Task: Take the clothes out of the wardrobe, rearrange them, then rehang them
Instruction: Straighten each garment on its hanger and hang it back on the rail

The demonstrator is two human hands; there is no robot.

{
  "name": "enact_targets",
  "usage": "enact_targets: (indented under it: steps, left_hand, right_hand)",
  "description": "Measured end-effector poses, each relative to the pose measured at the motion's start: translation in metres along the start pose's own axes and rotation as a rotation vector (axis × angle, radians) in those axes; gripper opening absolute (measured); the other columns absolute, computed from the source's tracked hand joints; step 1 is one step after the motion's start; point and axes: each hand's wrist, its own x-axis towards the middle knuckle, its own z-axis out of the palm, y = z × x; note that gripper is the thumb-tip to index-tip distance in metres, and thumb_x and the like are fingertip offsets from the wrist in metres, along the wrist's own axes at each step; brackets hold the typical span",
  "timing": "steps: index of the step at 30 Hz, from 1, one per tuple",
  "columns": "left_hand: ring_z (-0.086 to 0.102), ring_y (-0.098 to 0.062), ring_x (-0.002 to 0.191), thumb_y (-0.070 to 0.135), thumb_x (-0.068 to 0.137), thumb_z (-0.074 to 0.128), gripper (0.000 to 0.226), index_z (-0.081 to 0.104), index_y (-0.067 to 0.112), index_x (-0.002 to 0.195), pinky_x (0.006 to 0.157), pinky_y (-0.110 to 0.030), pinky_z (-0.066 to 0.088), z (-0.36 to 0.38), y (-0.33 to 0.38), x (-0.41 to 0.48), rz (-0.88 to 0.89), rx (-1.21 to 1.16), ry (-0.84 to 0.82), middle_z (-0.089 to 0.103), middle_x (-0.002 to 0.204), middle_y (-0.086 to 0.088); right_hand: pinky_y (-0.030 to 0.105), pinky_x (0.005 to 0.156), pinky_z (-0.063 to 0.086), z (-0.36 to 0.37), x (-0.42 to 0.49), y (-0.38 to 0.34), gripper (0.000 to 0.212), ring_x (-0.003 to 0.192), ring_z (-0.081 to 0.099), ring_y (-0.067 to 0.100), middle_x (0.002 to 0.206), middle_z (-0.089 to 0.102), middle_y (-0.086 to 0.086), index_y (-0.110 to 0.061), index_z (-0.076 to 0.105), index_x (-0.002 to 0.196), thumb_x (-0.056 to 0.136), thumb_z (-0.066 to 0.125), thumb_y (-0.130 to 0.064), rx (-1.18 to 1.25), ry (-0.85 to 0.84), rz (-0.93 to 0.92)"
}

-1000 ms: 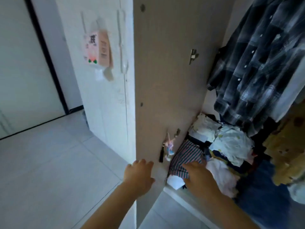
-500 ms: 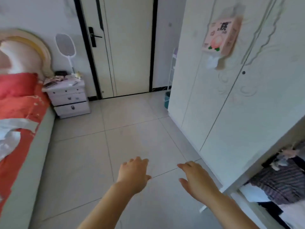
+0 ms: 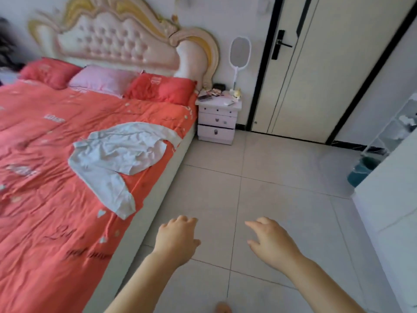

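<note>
Your left hand (image 3: pixel 177 239) and right hand (image 3: pixel 272 241) are empty, fingers loose; white shirt (image 3: pixel 117 152) on the bed (image 3: pixel 45 222) looks light and limp, so pinch it at the shoulders.

- The crumpled white cloth garment (image 3: pixel 117 154) lay on the orange-red quilted bed (image 3: pixel 45 222), near its right edge.
- The white three-drawer bedside cabinet (image 3: pixel 217 123) stood just right of the bed's head, against the wall.
- The cream black-framed door (image 3: pixel 316 75) stood right of the cabinet.
- The round teal bin (image 3: pixel 361 175) stood on the pale tiled floor (image 3: pixel 270 177), beside the white wardrobe panel (image 3: pixel 394 211) at far right.
- The left hand (image 3: pixel 177 239) and right hand (image 3: pixel 272 241) were over the floor, right of the bed.
</note>
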Motion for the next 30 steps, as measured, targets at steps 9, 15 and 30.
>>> enact_targets:
  steps: [9, 15, 30]
  left_hand:
    - [0.047, -0.020, 0.120, 0.041, 0.091, 0.054, 0.052, 0.039, 0.026, 0.138, 0.099, -0.034, 0.041, -0.051, -0.072, 0.107, -0.294, -0.103, 0.050, 0.048, 0.131, 0.003]
    - [0.051, -0.022, 0.112, 0.037, 0.090, 0.053, 0.041, 0.045, 0.026, 0.129, 0.091, -0.035, 0.039, -0.073, -0.126, 0.157, -0.478, -0.155, 0.046, 0.051, 0.124, 0.002]
    - [0.048, -0.023, 0.121, 0.039, 0.090, 0.054, 0.048, 0.042, 0.024, 0.134, 0.093, -0.036, 0.039, -0.147, -0.347, 0.346, -0.680, -0.266, 0.103, 0.048, 0.132, 0.000]
  right_hand:
    - [0.026, 0.101, 0.033, -0.034, 0.197, -0.037, 0.051, 0.127, 0.040, 0.020, 0.137, 0.043, 0.001, -0.024, 0.035, 0.143, 0.094, 0.048, -0.033, -0.065, -0.095, -0.265]
    - [0.027, 0.102, 0.033, -0.051, 0.307, -0.086, 0.049, 0.126, 0.040, 0.019, 0.136, 0.044, 0.000, -0.025, 0.037, 0.141, 0.094, 0.048, -0.033, -0.081, -0.138, -0.418]
    - [0.031, 0.102, 0.036, -0.066, 0.603, -0.262, 0.044, 0.124, 0.043, 0.021, 0.131, 0.048, 0.002, -0.023, 0.045, 0.134, 0.090, 0.052, -0.027, -0.183, -0.227, -0.574]
